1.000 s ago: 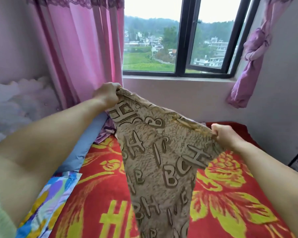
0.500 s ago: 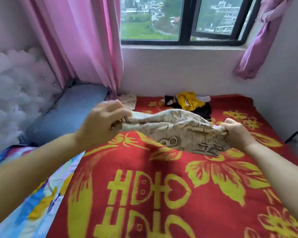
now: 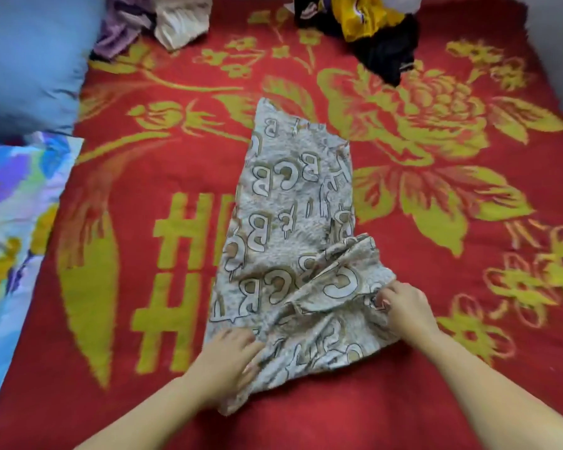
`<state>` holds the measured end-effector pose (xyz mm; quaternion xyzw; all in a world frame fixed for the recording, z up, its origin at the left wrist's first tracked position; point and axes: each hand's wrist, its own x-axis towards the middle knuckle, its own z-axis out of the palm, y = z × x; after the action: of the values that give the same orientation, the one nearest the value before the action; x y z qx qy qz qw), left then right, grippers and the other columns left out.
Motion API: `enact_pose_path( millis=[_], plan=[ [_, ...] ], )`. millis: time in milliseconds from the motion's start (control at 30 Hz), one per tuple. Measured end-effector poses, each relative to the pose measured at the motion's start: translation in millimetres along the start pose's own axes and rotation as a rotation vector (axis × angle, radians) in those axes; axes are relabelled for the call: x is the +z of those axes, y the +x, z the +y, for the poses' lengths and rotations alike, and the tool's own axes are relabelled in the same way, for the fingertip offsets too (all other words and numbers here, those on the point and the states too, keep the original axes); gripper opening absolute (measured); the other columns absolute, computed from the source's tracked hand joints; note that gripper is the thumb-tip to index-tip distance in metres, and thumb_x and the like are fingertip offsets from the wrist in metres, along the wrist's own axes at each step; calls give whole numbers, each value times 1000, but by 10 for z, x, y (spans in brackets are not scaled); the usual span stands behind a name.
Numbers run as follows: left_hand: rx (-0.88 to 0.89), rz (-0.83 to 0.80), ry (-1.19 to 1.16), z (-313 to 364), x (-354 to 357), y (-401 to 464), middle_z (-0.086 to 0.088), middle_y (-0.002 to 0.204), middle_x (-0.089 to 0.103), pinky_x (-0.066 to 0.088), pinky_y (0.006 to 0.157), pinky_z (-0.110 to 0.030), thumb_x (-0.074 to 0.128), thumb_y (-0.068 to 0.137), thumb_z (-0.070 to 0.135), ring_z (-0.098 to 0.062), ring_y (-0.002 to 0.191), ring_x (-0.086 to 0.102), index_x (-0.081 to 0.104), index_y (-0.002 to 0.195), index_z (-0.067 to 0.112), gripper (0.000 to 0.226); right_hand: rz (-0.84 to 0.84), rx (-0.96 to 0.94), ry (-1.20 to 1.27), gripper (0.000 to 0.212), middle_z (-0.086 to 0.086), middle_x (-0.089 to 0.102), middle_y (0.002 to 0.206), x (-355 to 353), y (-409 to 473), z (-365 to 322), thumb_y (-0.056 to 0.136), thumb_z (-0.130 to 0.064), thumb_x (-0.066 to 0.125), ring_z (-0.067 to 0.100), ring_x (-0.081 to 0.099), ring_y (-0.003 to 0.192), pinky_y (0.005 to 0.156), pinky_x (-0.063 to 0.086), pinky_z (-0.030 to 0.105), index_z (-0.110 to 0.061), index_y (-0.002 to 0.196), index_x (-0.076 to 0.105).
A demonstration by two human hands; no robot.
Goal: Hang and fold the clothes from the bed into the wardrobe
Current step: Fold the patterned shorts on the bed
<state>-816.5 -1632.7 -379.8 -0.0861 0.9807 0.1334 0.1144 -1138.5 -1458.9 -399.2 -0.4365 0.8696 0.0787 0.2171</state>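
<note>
A beige garment with large printed letters (image 3: 290, 222) lies lengthwise on the red blanket (image 3: 436, 368), its far end flat and its near end bunched. My left hand (image 3: 228, 362) grips the garment's near left edge, though the hand is blurred. At the near right edge, my right hand (image 3: 403, 306) pinches a fold of the fabric. More clothes lie at the far side of the bed: a purple and cream heap (image 3: 153, 24) and a yellow and black heap (image 3: 371, 30).
A blue pillow (image 3: 26, 60) sits at the far left, with a colourful patterned sheet (image 3: 13, 216) along the left edge. The red blanket with yellow flowers covers the bed around the garment.
The garment, held up in the air between both hands, has come down and now lies spread on the blanket. My view has tipped from the window down to the bed.
</note>
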Motion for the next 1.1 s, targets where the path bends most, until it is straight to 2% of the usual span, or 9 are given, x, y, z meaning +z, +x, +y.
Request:
enact_pose_path(
  millis=[133, 233, 333, 467, 533, 667, 833, 900, 1100],
  plan=[
    [-165, 51, -89, 214, 7, 769, -1, 108, 60, 47, 79, -26, 71, 76, 27, -20, 98, 61, 60, 119, 17, 45, 95, 231, 401, 46, 12, 42, 139, -329, 442, -126, 95, -17, 49, 30, 42, 126, 99, 41, 45, -11, 140, 40],
    [-458, -43, -175, 396, 191, 1262, -8, 149, 28, 31, 107, -37, 50, 95, 36, -26, 136, 30, 15, 150, 19, 67, -101, 415, 594, 65, 17, 41, 142, -362, 796, -161, 96, -39, 52, 35, 42, 128, 102, 40, 49, -11, 148, 25],
    [-607, -53, -296, 410, 361, 1404, -6, 140, 41, 42, 89, -33, 50, 95, 23, -24, 125, 43, 21, 148, 23, 61, -115, 423, 531, 12, 9, 56, 82, -258, 966, -135, 92, -20, 48, 32, 52, 85, 77, 40, 37, -13, 86, 55],
    [-366, 9, -356, 361, 429, 1206, 3, 119, 57, 40, 68, -31, 41, 95, 15, -22, 102, 57, 46, 129, 23, 36, 36, 372, 563, 19, 4, 55, 72, -326, 936, 80, 91, -16, 45, 22, 47, 66, 59, 36, 33, -14, 73, 50],
    [-210, -36, -350, 414, 458, 1087, 0, 122, 59, 48, 74, -34, 43, 93, 19, -25, 106, 59, 43, 138, 22, 45, -21, 325, 573, 14, 7, 62, 94, -354, 824, 218, 94, -26, 50, 19, 54, 78, 66, 43, 33, -14, 94, 57],
    [-252, -167, -309, 573, 499, 1064, 2, 131, 52, 45, 81, -34, 41, 95, 24, -20, 114, 53, 27, 147, 28, 54, -259, 394, 702, 72, 14, 42, 144, -242, 708, 161, 92, -47, 56, 31, 46, 127, 99, 41, 39, -11, 147, 27],
    [-270, -151, -303, 459, 621, 1236, 3, 131, 49, 43, 78, -35, 35, 98, 28, -21, 114, 51, 18, 149, 31, 54, -35, 423, 706, 13, 6, 61, 89, -177, 959, 15, 95, -24, 54, 27, 56, 90, 91, 44, 42, -15, 88, 59],
    [-229, -182, -306, 443, 602, 1191, 2, 126, 52, 44, 76, -36, 34, 98, 26, -23, 108, 53, 14, 150, 32, 56, 90, 364, 709, 34, 6, 52, 82, -229, 890, 70, 99, -27, 46, 21, 47, 84, 79, 37, 40, -20, 66, 47],
    [-18, -202, -293, 673, 520, 1131, -4, 105, 56, 32, 61, -37, 34, 90, 12, -29, 89, 52, 2, 150, 39, 73, 411, 431, 665, 27, 14, 57, 103, -98, 154, 563, 95, -13, 50, 25, 51, 99, 86, 38, 34, 2, 80, 66]
  ],
)
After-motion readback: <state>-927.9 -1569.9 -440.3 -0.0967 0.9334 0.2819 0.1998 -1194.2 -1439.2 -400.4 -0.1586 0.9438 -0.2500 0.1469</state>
